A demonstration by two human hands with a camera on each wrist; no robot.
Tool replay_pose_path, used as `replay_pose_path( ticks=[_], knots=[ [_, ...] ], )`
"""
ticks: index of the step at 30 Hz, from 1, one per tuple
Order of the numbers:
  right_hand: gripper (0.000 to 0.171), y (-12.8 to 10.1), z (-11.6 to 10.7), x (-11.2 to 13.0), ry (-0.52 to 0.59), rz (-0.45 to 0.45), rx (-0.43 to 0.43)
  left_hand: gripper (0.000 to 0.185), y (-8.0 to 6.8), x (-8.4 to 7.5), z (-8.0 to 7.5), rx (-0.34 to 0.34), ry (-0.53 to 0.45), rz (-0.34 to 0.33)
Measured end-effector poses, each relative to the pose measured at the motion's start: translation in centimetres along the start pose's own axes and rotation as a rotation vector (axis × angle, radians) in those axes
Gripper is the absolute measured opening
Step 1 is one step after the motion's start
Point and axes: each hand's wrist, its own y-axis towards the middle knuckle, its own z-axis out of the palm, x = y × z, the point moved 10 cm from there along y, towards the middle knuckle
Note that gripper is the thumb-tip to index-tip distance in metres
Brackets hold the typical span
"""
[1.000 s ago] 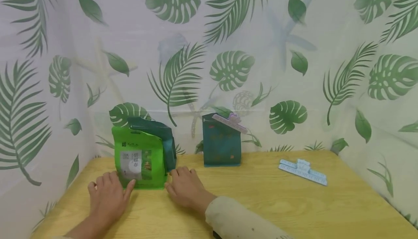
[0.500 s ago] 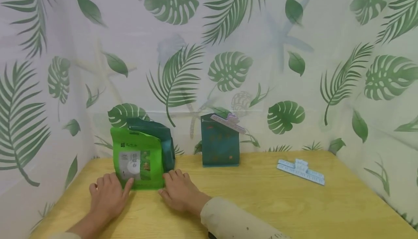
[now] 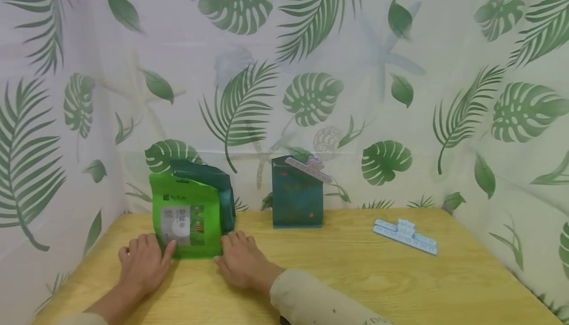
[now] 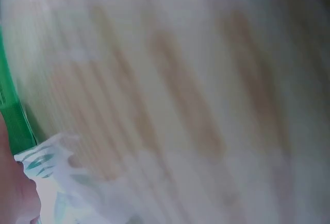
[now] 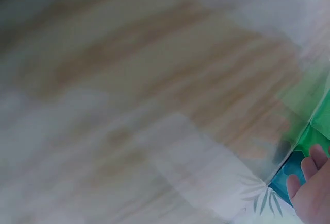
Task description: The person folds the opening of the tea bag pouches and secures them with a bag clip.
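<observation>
Gently steady the green bag, with left hand and right hand half-curled, gripping its lower sides evenly.

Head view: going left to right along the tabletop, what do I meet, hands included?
Left hand, green bag, right hand, clipped teal bag, blue clip.
</observation>
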Motion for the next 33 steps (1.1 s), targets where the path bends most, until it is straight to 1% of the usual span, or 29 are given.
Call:
replay_pose_path(
  ticks=[7,10,14,18,22,27,33],
  knots=[
    [0.034,-0.5,0.0,-0.7,-0.022,0.018,0.002,0.063,0.0,-1.0,0.2,0.024,-0.032,0.019],
    [0.037,-0.5,-0.1,-0.7,-0.039,0.015,-0.004,0.064,0.0,-1.3,-0.2,0.018,-0.033,0.036],
    [0.046,-0.6,-0.1,-0.6,-0.044,0.013,-0.005,0.066,-0.1,-1.4,-0.6,0.006,-0.026,0.055],
    [0.048,-1.3,0.1,-0.9,-0.048,0.027,0.007,0.068,-0.4,-1.8,0.0,0.015,-0.016,0.069],
    [0.052,-2.0,0.3,-1.6,-0.059,0.045,0.02,0.07,-0.7,-2.6,0.6,0.019,-0.009,0.074],
    [0.059,-2.5,0.0,-2.5,-0.053,0.046,0.012,0.069,-0.6,-3.7,0.5,-0.006,-0.002,0.084],
    [0.059,-2.9,-0.7,-3.3,-0.046,0.042,-0.003,0.071,-0.2,-4.8,0.5,-0.026,0.003,0.104]
  ],
)
